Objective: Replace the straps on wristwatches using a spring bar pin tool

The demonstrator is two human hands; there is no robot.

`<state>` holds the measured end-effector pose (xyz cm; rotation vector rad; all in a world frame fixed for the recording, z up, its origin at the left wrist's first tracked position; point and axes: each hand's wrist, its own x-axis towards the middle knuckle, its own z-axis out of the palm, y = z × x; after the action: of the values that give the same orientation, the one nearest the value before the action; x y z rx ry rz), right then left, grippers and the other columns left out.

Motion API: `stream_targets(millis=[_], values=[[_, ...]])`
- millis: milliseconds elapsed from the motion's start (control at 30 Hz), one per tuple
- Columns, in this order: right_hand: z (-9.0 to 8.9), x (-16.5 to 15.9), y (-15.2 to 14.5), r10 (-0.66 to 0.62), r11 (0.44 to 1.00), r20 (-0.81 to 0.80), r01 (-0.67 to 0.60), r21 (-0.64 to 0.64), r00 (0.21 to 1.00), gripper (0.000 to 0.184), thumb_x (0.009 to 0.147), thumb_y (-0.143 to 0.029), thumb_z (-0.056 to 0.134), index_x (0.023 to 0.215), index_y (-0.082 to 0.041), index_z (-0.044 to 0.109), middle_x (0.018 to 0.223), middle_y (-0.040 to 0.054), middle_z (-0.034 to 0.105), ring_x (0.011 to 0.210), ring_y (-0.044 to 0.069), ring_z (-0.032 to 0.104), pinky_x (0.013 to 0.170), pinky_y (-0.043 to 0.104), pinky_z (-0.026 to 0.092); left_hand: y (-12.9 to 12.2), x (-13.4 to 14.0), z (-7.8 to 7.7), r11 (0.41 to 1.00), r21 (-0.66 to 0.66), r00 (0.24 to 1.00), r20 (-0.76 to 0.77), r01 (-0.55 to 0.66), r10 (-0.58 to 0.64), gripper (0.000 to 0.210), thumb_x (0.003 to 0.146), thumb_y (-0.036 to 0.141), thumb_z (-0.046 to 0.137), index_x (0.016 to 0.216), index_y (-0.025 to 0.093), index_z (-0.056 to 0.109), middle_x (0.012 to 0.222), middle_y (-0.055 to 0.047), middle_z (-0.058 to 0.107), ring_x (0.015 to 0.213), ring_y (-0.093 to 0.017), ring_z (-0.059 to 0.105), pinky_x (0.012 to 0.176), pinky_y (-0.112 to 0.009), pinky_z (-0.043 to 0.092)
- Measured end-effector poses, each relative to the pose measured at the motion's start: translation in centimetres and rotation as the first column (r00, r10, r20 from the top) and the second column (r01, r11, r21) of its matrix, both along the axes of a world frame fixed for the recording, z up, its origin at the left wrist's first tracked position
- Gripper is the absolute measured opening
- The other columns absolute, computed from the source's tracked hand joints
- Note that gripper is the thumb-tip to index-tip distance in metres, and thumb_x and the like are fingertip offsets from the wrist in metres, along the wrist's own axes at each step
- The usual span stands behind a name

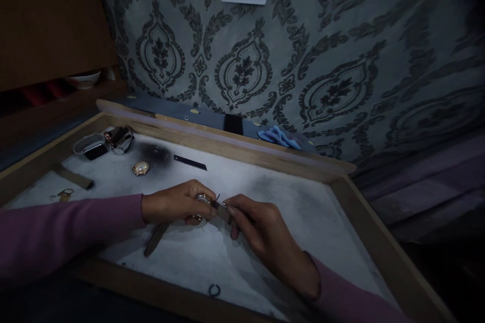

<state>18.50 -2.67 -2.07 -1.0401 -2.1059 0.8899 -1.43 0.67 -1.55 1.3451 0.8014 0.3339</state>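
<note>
My left hand [185, 204] is closed round a wristwatch [203, 199], whose round case shows between the fingers. One brownish watch strap [157, 238] hangs down below that hand. My right hand [255, 222] pinches another strap piece [223, 213] close to the watch, with a thin bright bar at its end. Whether this strap piece is joined to the case I cannot tell. Beyond the hands lie a dark cutter blade [190, 162] and a gold-coloured watch case without a strap [140, 168]. A small dark ring-shaped piece [214, 290] lies nearer me.
A wooden-framed tray [379, 234] with a white base surrounds the work. At its left are several watches [119, 140], a loose strap [73, 175] and a gold-coloured buckle [65, 193]. Behind its far rim lies a blue cloth [278, 137], near the patterned wall [242, 70].
</note>
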Motion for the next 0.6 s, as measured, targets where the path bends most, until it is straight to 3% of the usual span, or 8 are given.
stream_targets(millis=[600], values=[[-0.06,-0.07,0.01,-0.006,1.0,-0.031,0.006,-0.013,0.999,0.024,0.095,-0.021,0.045,0.084,-0.017,0.066,0.053,-0.0021,0.06,0.048,0.011,0.058,0.05,0.022,0.044,0.07,-0.01,-0.13,1.0,-0.002,1.0,-0.015,0.007,-0.007,0.015,0.073,0.029,0.058,0.064,0.017,0.053,0.05,0.008,0.04,0.045,-0.007,0.033,0.046,-0.021,0.024]])
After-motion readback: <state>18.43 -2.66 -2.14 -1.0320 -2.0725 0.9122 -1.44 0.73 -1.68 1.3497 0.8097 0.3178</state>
